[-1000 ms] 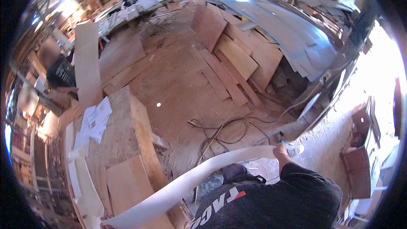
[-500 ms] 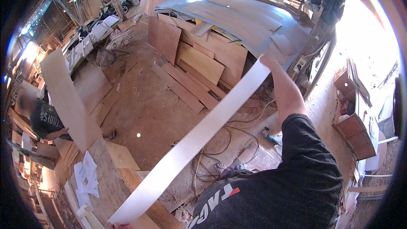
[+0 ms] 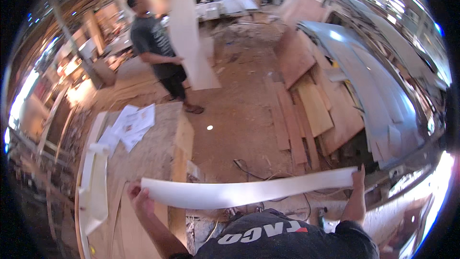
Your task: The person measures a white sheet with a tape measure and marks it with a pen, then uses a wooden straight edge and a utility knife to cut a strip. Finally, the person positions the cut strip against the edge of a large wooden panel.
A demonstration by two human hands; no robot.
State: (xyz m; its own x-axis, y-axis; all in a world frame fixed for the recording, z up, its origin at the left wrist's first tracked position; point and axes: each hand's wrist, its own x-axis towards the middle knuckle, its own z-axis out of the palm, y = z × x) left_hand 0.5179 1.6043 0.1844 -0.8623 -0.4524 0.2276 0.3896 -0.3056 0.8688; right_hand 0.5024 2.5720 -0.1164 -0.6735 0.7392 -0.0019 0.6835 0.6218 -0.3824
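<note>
A long, narrow white strip [image 3: 239, 194] stretches across in front of my body, bowing slightly downward in the fisheye picture. My left hand [image 3: 141, 199] is closed on its left end, over the edge of a wooden worktable [image 3: 158, 158]. At the far right end my right hand [image 3: 358, 176] grips the strip, its fingers partly hidden behind it. Whether the strip is laminate or thin board cannot be told. Papers [image 3: 132, 124] lie on the worktable beyond my left hand, and a pale curved offcut [image 3: 93, 192] lies along its left side.
A co-worker [image 3: 155, 43] stands beyond the worktable with a tall pale panel [image 3: 189, 38]. Wooden boards [image 3: 314, 105] lean and lie at right, beside a stack of grey-blue sheets [image 3: 369, 76]. Cables [image 3: 306, 201] run over the floor near my feet.
The strip has swung from a steep diagonal to nearly level. My left hand has come into fuller view, and the view has turned left. The co-worker now appears upright with the panel.
</note>
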